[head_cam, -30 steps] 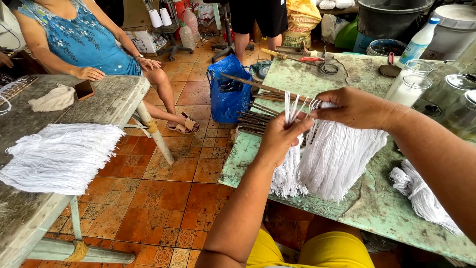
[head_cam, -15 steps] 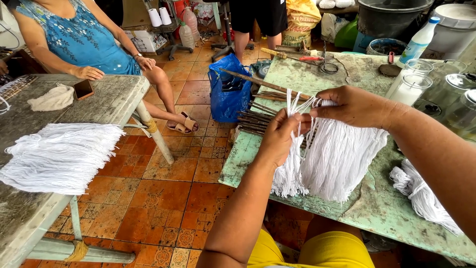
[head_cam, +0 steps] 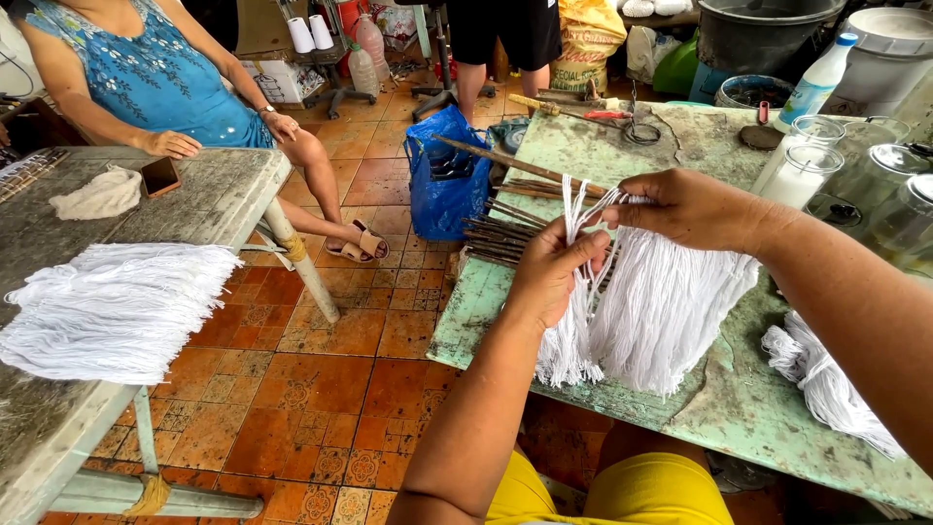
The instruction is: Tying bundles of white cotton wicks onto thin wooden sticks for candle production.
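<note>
Two hands are gripping one bundle of white strings (head_cam: 661, 301), which is hanging over the near part of a worn green table (head_cam: 739, 408) in front of you. Your left hand (head_cam: 552, 272) is closing around the left portion of the bundle, thumb and fingers pinching a few upright strands whose loose ends are sticking up above your knuckles. Your right hand (head_cam: 690, 206) is clamping the top of the thicker portion, fingers curling over it, while the strands are fanning downward and brushing the tabletop. Just behind the bundle, a stack of dark thin sticks (head_cam: 505, 228) is lying across the table's left edge, with one long stick (head_cam: 505, 163) slanting above it. A smaller white bunch (head_cam: 826, 384) is resting on the table to your right, near your forearm. Clear glass jars (head_cam: 807, 165) are standing at the far right, beside a white squeeze bottle (head_cam: 816, 78). A blue plastic bag (head_cam: 442, 180) is sitting on the orange tiled floor (head_cam: 292, 389) beyond the table. Across the aisle on your left, a large flat pile of white strings (head_cam: 117, 301) is lying on a grey wooden table (head_cam: 214, 194), where a seated person in a blue top (head_cam: 155, 78) is resting one hand.
</note>
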